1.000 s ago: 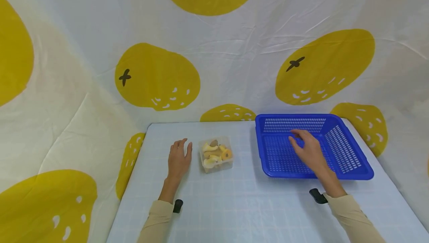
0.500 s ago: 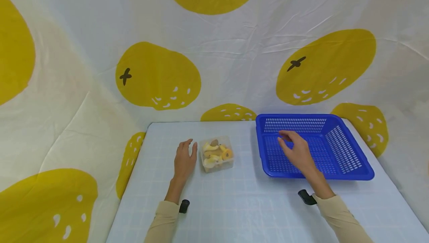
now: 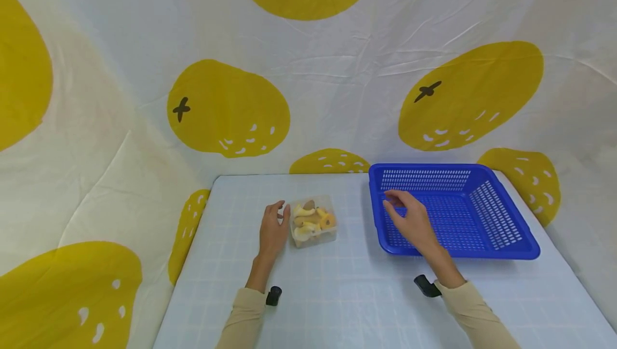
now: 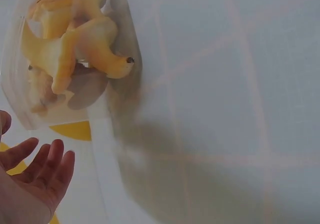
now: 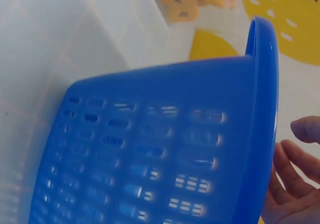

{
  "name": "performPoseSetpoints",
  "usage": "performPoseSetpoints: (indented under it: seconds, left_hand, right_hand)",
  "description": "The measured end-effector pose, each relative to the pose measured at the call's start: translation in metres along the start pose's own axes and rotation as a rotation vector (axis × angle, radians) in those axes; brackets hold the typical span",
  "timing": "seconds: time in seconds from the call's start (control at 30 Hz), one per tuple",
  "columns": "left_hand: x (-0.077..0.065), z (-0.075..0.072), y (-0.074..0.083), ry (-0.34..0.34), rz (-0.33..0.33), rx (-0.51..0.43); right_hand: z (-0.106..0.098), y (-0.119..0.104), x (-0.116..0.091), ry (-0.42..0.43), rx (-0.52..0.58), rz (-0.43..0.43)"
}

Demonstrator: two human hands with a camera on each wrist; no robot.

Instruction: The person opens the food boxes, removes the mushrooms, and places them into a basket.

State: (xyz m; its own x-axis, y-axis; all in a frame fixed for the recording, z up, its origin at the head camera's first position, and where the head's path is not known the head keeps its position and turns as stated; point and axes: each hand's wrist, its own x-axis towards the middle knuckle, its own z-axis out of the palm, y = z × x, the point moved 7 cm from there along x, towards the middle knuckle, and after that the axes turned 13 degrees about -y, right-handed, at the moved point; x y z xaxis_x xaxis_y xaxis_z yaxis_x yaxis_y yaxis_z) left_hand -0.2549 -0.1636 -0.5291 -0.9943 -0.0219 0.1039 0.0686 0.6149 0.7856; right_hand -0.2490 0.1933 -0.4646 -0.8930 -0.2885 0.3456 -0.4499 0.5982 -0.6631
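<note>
A small clear plastic box [image 3: 315, 239] stands left of centre on the table, filled with several yellow and brown curved pieces [image 4: 97, 42], one with a dark tip. Just left of it is my left hand [image 3: 273, 235], fingers loosely bent and holding nothing, thumb near the box's side. In the left wrist view those fingers [image 4: 55, 169] show below the box. My right hand [image 3: 412, 225] hangs over the left part of a blue plastic basket [image 3: 455, 257], thumb and fingers apart with nothing between them. In the right wrist view the basket's slotted wall hides part of that hand [image 5: 295, 184].
The basket fills the table's right rear, with slotted sides and a bare slotted floor. A pale checked cloth [image 3: 337, 295] covers the table. Behind rises a white curtain [image 3: 337, 103] printed with large yellow fruit. Each wrist carries a small black device [image 3: 273, 296].
My left hand has moved right, close to the clear box. My right hand has shifted left over the basket. The box and basket have stayed put.
</note>
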Motion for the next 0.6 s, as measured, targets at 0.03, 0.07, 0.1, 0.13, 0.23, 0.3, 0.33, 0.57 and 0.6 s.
performPoseSetpoints:
  seconds: [0.03, 0.07, 0.1, 0.13, 0.23, 0.3, 0.33, 0.57, 0.6]
  left_hand:
    - [0.000, 0.001, 0.000, -0.002, 0.001, -0.009]
    - [0.000, 0.002, 0.000, -0.002, 0.004, -0.018]
    - [0.000, 0.002, -0.001, -0.003, 0.005, -0.027]
    - [0.000, 0.003, -0.001, -0.003, 0.007, -0.035]
    - [0.000, 0.004, -0.001, 0.001, 0.015, -0.055]
    - [0.001, 0.004, 0.000, 0.004, 0.021, -0.064]
    - [0.001, 0.004, 0.001, 0.007, 0.024, -0.071]
    - [0.001, 0.004, 0.002, 0.029, 0.041, -0.133]
    - [0.001, 0.005, 0.001, 0.025, 0.034, -0.151]
  right_hand:
    - [0.002, -0.002, 0.000, -0.002, 0.006, -0.003]
    - [0.004, -0.004, 0.001, -0.006, 0.012, -0.007]
    - [0.006, -0.006, 0.001, -0.009, 0.022, -0.009]
    - [0.008, -0.009, 0.002, -0.014, 0.031, -0.011]
    - [0.016, -0.015, 0.004, -0.023, 0.047, -0.019]
    - [0.021, -0.019, 0.005, -0.026, 0.061, -0.024]
    - [0.023, -0.021, 0.006, -0.028, 0.065, -0.026]
    - [0.040, -0.031, 0.009, -0.060, 0.105, -0.029]
    - [0.042, -0.032, 0.010, -0.066, 0.107, -0.024]
